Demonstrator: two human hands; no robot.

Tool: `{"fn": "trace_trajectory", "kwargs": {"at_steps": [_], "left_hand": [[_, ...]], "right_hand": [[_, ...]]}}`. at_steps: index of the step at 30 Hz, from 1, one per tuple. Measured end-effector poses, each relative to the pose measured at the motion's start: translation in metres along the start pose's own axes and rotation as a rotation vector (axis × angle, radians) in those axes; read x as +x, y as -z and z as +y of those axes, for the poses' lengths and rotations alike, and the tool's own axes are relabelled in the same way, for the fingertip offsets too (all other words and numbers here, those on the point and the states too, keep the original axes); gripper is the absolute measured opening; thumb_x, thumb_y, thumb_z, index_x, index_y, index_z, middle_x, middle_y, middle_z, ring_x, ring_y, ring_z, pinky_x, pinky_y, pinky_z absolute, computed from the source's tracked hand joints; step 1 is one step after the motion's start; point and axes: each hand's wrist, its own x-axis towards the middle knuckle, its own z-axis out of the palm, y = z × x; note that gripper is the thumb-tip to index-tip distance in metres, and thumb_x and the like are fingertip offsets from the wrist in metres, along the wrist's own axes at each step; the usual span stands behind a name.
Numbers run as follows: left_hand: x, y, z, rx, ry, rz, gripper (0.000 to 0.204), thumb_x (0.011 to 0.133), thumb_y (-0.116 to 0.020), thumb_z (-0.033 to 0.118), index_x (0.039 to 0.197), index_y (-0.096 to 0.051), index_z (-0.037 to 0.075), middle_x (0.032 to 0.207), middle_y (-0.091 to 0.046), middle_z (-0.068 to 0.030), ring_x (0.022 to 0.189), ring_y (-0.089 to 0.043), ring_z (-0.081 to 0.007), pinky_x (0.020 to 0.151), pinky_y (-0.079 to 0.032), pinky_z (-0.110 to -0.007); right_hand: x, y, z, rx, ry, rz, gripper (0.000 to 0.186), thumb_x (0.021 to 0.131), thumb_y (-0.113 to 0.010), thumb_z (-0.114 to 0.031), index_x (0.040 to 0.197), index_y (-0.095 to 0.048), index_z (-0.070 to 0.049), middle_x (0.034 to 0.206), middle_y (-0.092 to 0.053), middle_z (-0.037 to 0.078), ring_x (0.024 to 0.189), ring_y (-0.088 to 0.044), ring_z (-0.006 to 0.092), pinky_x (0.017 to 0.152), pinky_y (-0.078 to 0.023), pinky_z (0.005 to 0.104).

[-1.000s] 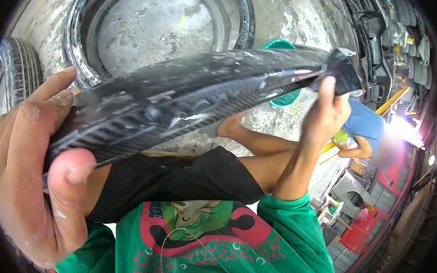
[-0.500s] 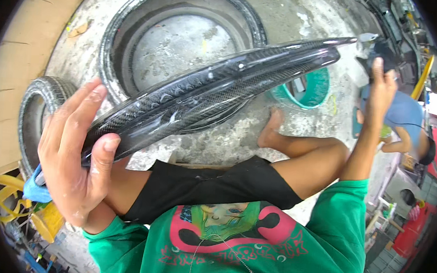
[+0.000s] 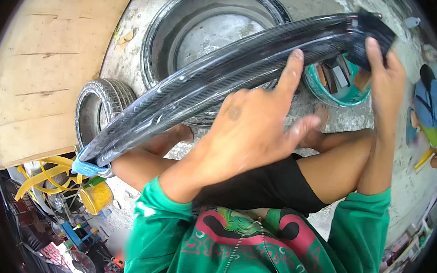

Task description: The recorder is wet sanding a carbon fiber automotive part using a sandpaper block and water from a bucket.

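A long, curved, glossy black carbon-fibre part slants across my lap, wet-looking, with its lower left end on a blue cloth by my knee. At its upper right end, my right hand pinches a black sheet resembling sandpaper and holds it against the part. My left hand reaches over the middle of the part. Its index finger stretches out to the part's lower edge, and its thumb points away to the right. Nothing shows in that hand, though its other fingers are partly hidden.
A teal bucket holding several small blocks stands beneath the part's right end. Beyond the part lies a large tyre, with a smaller tyre to the left. A wooden board and a yellow container are farther left.
My left hand has left the part's lower left end and moved right to its middle. My right hand has brought the black sheet onto the upper right end. The view has shifted.
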Motion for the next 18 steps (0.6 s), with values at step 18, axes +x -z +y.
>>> {"fn": "trace_trajectory", "kwargs": {"at_steps": [18], "left_hand": [[-0.062, 0.002, -0.012, -0.026, 0.487, 0.336, 0.072, 0.083, -0.081, 0.022, 0.146, -0.048, 0.015, 0.053, -0.06, -0.0062, 0.047, -0.064, -0.0243, 0.051, -0.052, -0.035]], "right_hand": [[0.005, 0.07, 0.043, 0.244, -0.053, 0.11, 0.038, 0.1, -0.067, -0.023, 0.128, -0.064, 0.004, 0.124, -0.067, 0.008, 0.115, -0.06, 0.0122, 0.104, -0.04, 0.0261]]}}
